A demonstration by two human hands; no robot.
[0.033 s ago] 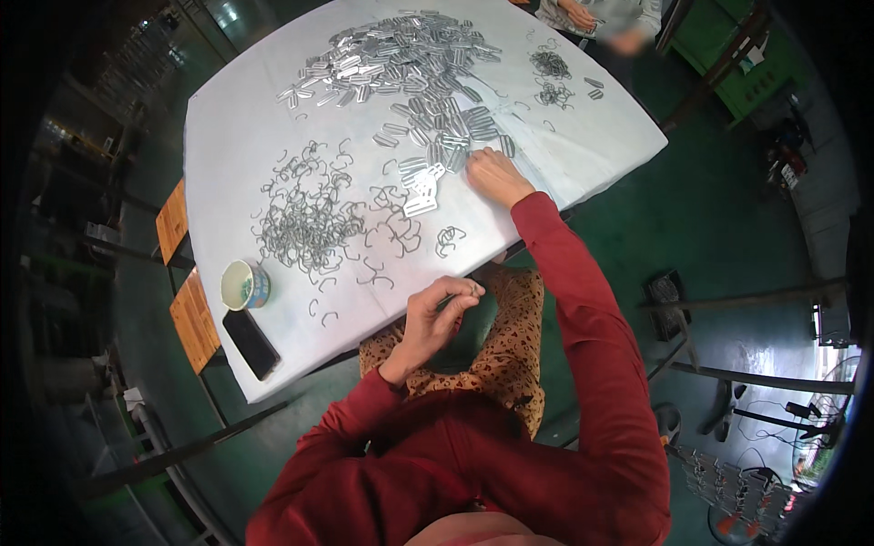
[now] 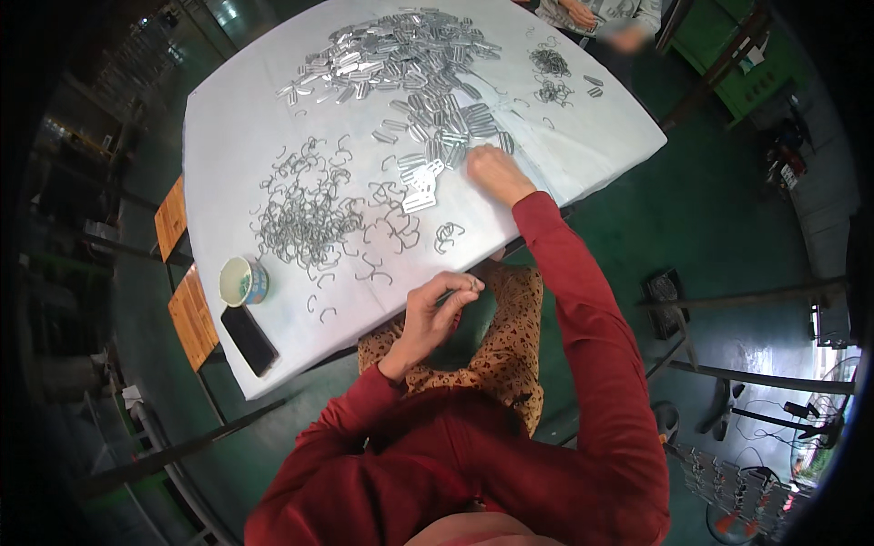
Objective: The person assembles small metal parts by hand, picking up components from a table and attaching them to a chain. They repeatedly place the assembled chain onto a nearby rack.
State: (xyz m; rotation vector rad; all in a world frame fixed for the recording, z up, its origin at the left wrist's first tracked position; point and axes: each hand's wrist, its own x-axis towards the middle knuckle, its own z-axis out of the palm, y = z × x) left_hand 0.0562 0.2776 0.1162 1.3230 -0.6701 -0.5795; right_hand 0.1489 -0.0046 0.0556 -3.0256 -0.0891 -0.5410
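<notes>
My left hand [image 2: 435,309] is just off the table's near edge, above my lap. Thumb and fingers are pinched together at their tips, round something too small to make out. My right hand [image 2: 496,175] rests on the table at the near end of a trail of slotted metal plates [image 2: 444,118]. Its fingers are curled down and closed against the plates, and what they grip is hidden. Beside it, to the left, lie brighter slotted plates [image 2: 421,193]. Bent wire hooks [image 2: 309,223] form a loose heap on the left, with a small cluster of hooks [image 2: 448,237] between my hands.
A large pile of metal plates [image 2: 391,50] covers the far side of the white table [image 2: 228,118]. A paper cup [image 2: 244,282] and a black phone [image 2: 248,340] sit at the left edge. Across the table is another person's hand [image 2: 578,14], near dark hook piles [image 2: 550,62].
</notes>
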